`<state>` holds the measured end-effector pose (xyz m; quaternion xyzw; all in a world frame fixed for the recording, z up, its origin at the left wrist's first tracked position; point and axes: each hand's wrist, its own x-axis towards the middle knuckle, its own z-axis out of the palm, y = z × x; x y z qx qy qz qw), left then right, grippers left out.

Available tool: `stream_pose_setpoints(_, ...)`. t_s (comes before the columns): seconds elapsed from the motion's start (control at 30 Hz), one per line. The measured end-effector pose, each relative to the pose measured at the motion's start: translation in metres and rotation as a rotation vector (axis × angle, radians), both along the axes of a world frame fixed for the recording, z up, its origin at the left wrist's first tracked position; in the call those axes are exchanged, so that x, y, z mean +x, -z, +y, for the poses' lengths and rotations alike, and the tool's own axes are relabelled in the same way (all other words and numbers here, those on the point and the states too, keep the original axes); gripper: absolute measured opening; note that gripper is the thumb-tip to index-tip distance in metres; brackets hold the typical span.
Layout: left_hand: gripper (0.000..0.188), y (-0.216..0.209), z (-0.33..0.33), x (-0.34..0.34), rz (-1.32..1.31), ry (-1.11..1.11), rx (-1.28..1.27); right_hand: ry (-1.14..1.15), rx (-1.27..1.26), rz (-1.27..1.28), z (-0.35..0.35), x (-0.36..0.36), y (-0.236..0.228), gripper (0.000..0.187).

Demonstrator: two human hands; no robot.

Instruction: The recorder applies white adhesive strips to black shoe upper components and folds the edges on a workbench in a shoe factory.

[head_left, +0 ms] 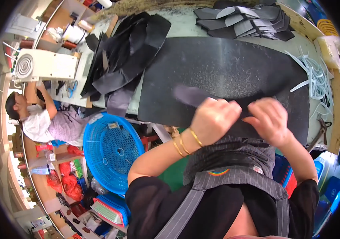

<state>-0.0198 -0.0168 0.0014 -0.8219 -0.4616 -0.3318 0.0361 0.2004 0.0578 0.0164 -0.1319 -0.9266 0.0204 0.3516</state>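
My left hand [216, 119], with gold bangles at the wrist, is closed on a dark, curved piece of sheet material [192, 96], leather or cloth. Just to its right, my right hand [270, 119] is also closed, gripping the same piece with thumb and fingers. Both hands are somewhat blurred by motion. One end of the piece sticks out to the left of my left hand; another part runs up behind my right hand. Under it lies a large black mat [221, 55] sprinkled with small light crumbs. My palms hide the gripped edges.
A heap of black cut pieces [138, 44] lies left of the mat, a grey stack [249, 24] behind it. Pale blue strips [315, 75] and a metal hand tool [323, 131] are on the right. A blue basket [114, 151], sewing machine [46, 65] and seated person [50, 123] are left.
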Motion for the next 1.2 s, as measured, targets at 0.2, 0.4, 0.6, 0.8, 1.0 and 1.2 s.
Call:
stream_pose_setpoints(0.2, 0.036, 0.014, 0.031, -0.137, 0.579, -0.828, -0.013, 0.265, -0.055, -0.047, 0.017, 0.048, 0.017, 0.035)
stream_pose_setpoints(0.4, 0.027, 0.046, 0.051, -0.317, 0.743, -1.041, -0.479, 0.854, -0.180, -0.337, 0.095, 0.136, 0.027, 0.023)
stream_pose_setpoints(0.6, 0.021, -0.003, 0.166, -0.055, 0.212, -0.343, 0.069, 0.970, -0.077, -0.397, 0.157, 0.203, 0.058, 0.015)
stream_pose_setpoints(0.8, 0.110, 0.026, 0.323, -0.025, 0.078, -0.255, -0.226, 0.804, -0.321, -0.130, 0.189, 0.197, 0.055, 0.013)
stream_pose_setpoints(1.0, 0.082, -0.032, 0.287, -0.037, 0.160, -0.163, -0.214, 0.546, -1.087, 1.161, 0.149, 0.256, 0.001, 0.017)
stream_pose_setpoints(1.2, 0.068, -0.004, 0.207, -0.007, 0.612, -0.155, 0.118, 0.536, -1.141, 0.989, 0.146, 0.281, 0.042, 0.019)
